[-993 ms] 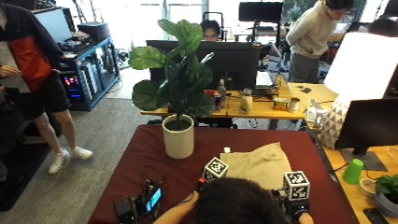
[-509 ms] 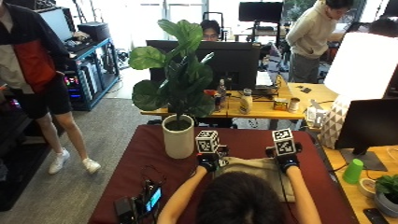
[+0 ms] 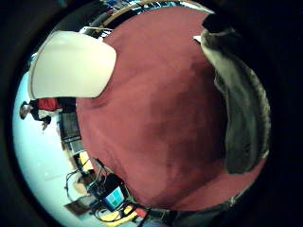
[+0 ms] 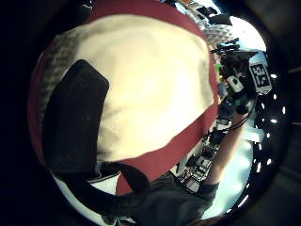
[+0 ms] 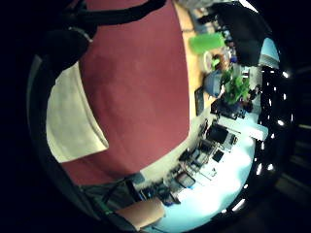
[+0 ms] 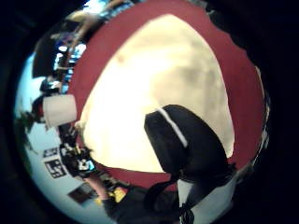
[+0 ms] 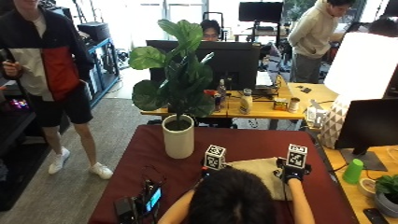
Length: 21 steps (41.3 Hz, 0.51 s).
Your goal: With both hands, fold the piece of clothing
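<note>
From above and behind, the beige folded piece of cloth (image 7: 261, 171) lies on the dark red tablecloth (image 7: 149, 154), beside a white cylindrical pot holding a broad-leaved green plant (image 7: 178, 143). The person's head hides most of the garment's near part and nearly all of the left hand (image 7: 207, 171); the right hand (image 7: 290, 173) sits at the cloth's right edge, its fingers too small to read from here.

The palm cameras fill in what that view hides. In the left thumb side view a black gloved thumb (image 4: 75, 122) lies flat and straight on the beige cloth (image 4: 150, 84), pressing rather than pinching. The left little finger side view shows mostly bare red table and the cloth's edge (image 3: 241, 118) hanging close by the palm. In the right thumb side view the right thumb (image 6: 187, 144) likewise rests extended on the cloth (image 6: 154, 79), nothing curled around the fabric. The right little finger side view shows the garment's corner (image 5: 73, 121) lying flat on the red cover.
</note>
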Available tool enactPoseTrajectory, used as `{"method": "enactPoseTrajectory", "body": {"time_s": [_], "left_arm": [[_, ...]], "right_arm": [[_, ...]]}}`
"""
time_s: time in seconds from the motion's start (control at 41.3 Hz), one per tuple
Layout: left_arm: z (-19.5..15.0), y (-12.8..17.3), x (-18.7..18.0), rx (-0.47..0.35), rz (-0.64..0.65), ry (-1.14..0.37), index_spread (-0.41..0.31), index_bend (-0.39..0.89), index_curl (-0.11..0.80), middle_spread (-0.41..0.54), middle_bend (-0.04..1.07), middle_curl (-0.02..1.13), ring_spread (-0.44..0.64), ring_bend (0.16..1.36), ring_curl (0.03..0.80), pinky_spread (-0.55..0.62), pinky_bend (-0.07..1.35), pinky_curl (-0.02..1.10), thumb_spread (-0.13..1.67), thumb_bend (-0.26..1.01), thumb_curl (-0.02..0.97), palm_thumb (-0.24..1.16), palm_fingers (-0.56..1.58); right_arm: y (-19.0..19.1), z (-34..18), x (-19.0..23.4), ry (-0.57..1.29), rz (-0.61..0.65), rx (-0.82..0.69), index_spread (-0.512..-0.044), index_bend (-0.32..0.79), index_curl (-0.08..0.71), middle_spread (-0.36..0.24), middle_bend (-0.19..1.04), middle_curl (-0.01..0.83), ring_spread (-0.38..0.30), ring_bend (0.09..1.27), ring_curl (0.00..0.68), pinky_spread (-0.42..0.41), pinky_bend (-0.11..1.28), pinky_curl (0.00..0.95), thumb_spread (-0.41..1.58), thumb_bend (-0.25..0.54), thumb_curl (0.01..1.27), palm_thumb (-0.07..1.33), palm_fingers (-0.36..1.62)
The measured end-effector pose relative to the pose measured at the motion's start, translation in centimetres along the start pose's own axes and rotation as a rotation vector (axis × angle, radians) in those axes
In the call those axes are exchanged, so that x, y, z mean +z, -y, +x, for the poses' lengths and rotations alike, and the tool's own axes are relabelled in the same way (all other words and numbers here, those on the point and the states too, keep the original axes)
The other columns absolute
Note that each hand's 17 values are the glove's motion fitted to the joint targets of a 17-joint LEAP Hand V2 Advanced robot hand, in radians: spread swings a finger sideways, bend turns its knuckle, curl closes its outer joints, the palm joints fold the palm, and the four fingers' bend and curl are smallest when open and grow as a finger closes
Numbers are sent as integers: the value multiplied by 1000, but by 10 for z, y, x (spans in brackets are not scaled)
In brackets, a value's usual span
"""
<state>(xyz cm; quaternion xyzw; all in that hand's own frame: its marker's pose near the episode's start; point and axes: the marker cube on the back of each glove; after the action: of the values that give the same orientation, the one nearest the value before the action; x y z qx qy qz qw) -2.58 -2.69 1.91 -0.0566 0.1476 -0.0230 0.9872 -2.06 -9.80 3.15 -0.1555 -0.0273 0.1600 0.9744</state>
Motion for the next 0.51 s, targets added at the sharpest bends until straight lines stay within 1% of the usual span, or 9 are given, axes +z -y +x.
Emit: {"method": "enactPoseTrajectory", "body": {"time_s": [0.024,0.073,0.121,0.218,0.266,0.339,0.412,0.436,0.509], "left_arm": [[8,1,5,10,-20,10,-55,235,354,74,110,288,38,534,373,119,314,380,1390,-26,192,259,345],[15,-1,17,30,-73,15,-55,240,362,74,122,284,60,521,368,142,307,377,1398,-27,183,232,334],[17,-5,29,40,-128,13,-56,246,370,67,133,281,79,509,365,161,295,374,1408,-24,176,210,326],[23,-19,43,76,-254,-20,-53,197,371,74,119,272,129,504,361,200,316,377,1428,-18,163,172,252],[24,-26,42,76,-309,-12,-50,184,372,77,123,266,147,505,358,212,322,376,1434,-15,159,162,231],[18,-17,39,42,-276,54,-48,182,373,81,129,257,165,509,351,223,325,373,1441,-9,157,155,229],[13,-7,33,22,-259,81,-46,182,377,83,135,252,174,521,347,231,323,369,1440,-10,156,145,236],[11,-4,29,8,-257,84,-48,183,378,84,140,251,174,524,346,234,321,366,1439,-5,158,151,244],[5,1,15,-36,-238,77,-58,189,382,79,148,251,167,533,344,230,319,363,1424,-7,162,151,285]], "right_arm": [[-3,10,4,4,-60,16,-314,82,297,-139,277,438,-147,492,408,-4,415,386,1316,-37,184,536,661],[-15,17,11,10,-153,42,-309,47,278,-113,239,430,-115,480,410,36,462,401,1278,-54,175,477,553],[-24,19,19,5,-198,68,-300,31,260,-93,216,423,-87,477,410,66,498,411,1255,-51,174,444,480],[-23,18,38,-18,-196,151,-281,21,220,-68,192,412,-50,487,407,105,560,419,1224,-36,178,414,405],[-23,15,44,-12,-172,187,-272,18,199,-63,191,408,-39,495,402,98,592,421,1215,-27,183,416,399],[-24,9,49,37,-149,220,-260,18,172,-59,202,407,-31,518,398,83,624,418,1199,-14,194,434,411],[-24,5,50,74,-114,260,-238,40,159,-57,244,416,-38,530,390,51,627,408,1221,18,213,504,482],[-24,4,51,77,-102,268,-231,81,168,-56,245,416,-51,532,390,23,635,410,1229,40,224,549,550],[-27,-7,54,100,-140,216,-225,69,159,-52,243,413,-71,551,386,-21,646,403,1236,54,237,599,618]]}}
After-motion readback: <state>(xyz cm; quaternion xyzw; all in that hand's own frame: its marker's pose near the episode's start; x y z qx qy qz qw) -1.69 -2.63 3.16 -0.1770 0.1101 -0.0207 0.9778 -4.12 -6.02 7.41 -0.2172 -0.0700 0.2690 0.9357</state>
